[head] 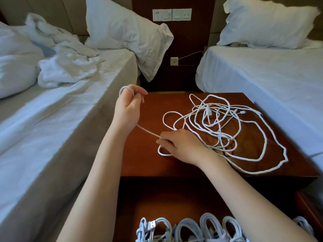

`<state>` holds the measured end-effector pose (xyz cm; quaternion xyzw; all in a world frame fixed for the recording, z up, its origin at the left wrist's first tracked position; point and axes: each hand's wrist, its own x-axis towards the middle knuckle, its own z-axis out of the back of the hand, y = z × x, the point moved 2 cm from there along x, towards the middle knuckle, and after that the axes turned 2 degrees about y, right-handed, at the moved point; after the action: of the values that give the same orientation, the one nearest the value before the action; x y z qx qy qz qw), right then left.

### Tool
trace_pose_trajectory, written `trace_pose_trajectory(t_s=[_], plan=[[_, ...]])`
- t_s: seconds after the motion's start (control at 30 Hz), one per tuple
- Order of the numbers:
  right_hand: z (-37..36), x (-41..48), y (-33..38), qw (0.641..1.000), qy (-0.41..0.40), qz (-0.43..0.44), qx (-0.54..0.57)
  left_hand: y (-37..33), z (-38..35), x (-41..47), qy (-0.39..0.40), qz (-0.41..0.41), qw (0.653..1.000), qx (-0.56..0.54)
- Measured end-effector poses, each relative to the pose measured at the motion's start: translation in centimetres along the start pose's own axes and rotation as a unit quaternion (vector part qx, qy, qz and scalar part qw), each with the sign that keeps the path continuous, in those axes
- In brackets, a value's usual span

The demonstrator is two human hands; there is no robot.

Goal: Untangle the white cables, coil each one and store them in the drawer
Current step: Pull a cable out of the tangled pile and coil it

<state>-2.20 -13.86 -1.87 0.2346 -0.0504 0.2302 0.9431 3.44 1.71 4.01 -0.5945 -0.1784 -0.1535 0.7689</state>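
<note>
Between two white-sheeted beds [52,119], a dark tabletop [148,166] carries the tangle of white cables [218,123], just right of the right hand [178,144], whose fingers pinch one strand [148,132]. The raised left hand [128,106] has that strand's end looped round its fingers. Light and limp, it likely snags; feed it from the free end. Crossing loops beyond the fingers obstruct. Coiled cables [192,227] lie in the open drawer [174,198].

Left hand [128,106] raised (cable [148,131] looped round it), right hand [177,144] pinching cable
</note>
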Motion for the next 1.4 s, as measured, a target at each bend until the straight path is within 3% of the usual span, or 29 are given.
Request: trace_pose_trajectory(t_s=[0.07, 0.17, 0.4, 0.57, 0.8, 0.97, 1.17, 1.3, 1.4], plan=[[0.6, 0.1, -0.3, 0.999, -0.044, 0.007, 0.013, 0.7, 0.2, 0.0, -0.009, -0.041, 0.993, 0.112], [1.5, 0.0, -0.8, 0.991, -0.123, 0.024, 0.040, 1.8, -0.2, 0.0, 0.020, -0.067, 0.979, 0.190], [3.6, -0.3, -0.9, 0.954, -0.289, 0.069, 0.032, 2.4, -3.0, -1.2, 0.160, 0.051, 0.970, 0.178], [4.4, -0.4, -1.7, 0.931, -0.355, 0.077, 0.034, 1.1, -3.3, -1.6, 0.233, 0.086, 0.967, 0.066], [4.9, -0.4, -2.5, 0.916, -0.384, 0.064, 0.096, -0.1, -3.4, -2.9, 0.494, 0.162, 0.851, -0.070], [4.4, -0.3, -2.6, 0.927, -0.341, 0.065, 0.140, -1.6, -2.7, -3.1, 0.577, 0.134, 0.796, -0.127], [2.6, -0.2, -0.6, 0.958, -0.207, 0.044, 0.195, -4.0, -2.3, -3.1, 0.538, 0.077, 0.791, -0.282], [1.1, 0.0, 0.2, 0.980, -0.127, 0.019, 0.153, -3.7, -2.5, -2.1, 0.394, 0.086, 0.837, -0.370], [0.4, 0.1, 0.7, 0.990, -0.081, 0.018, 0.115, -2.2, -2.4, -1.3, 0.275, 0.094, 0.886, -0.362]])
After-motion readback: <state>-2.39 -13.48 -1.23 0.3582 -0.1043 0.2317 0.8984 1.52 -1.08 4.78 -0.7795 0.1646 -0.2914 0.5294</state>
